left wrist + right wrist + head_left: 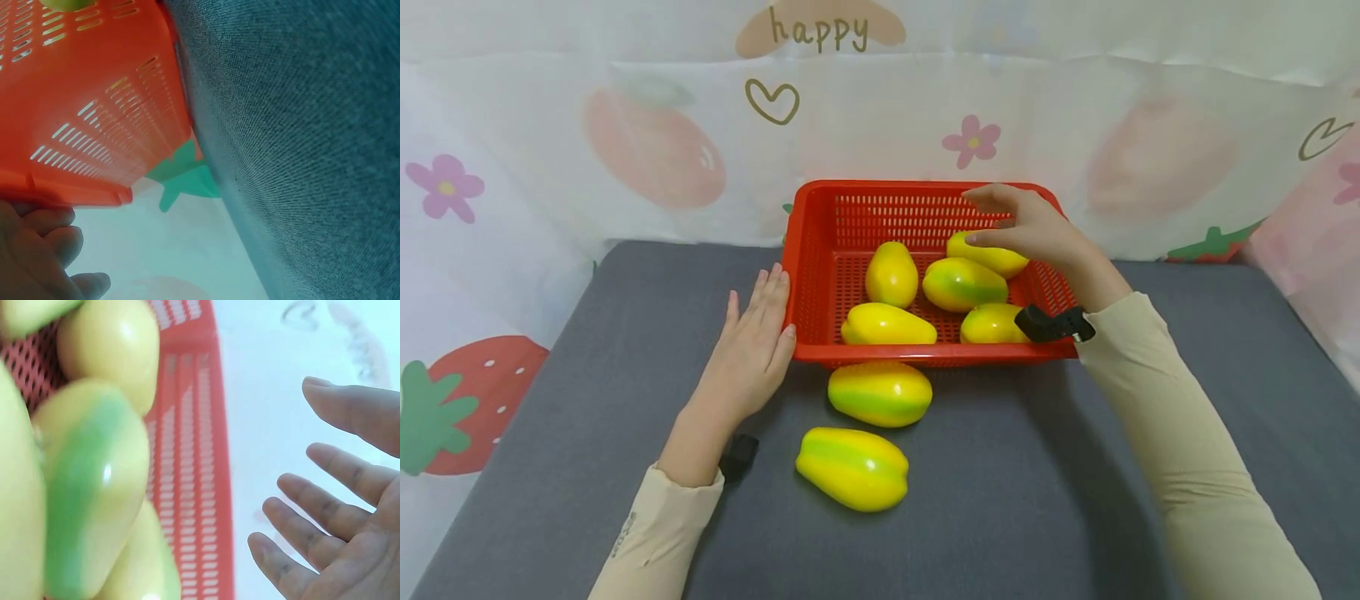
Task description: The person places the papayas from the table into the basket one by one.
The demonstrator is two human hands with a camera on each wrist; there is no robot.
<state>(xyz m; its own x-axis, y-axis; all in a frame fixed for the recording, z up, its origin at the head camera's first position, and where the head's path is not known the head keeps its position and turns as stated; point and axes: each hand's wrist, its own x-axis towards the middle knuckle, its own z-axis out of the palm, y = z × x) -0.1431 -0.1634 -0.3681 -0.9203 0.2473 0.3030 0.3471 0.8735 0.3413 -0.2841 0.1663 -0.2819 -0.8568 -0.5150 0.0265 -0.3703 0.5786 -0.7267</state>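
Several yellow-green papayas (965, 285) lie in a red plastic basket (887, 353) with slotted walls. My left hand (751, 343) rests with straight fingers against the basket's left side; in the left wrist view its fingertips (62, 244) are at the rim. Over the basket's right rear part, my right hand (1037, 229) hovers with thumb and fingers apart, overlapping the rearmost papaya (988, 254) in the head view. From the right wrist, the spread fingers (312, 515) show nothing between them, with a green-striped papaya (94, 487) off to the left.
Two more papayas lie on the grey tabletop (985, 517) in front of the basket: one papaya (880, 395) close by its front wall, another papaya (853, 469) nearer to me. Behind the basket hangs a pale printed cloth (865, 108). Black straps (1054, 323) circle the wrists.
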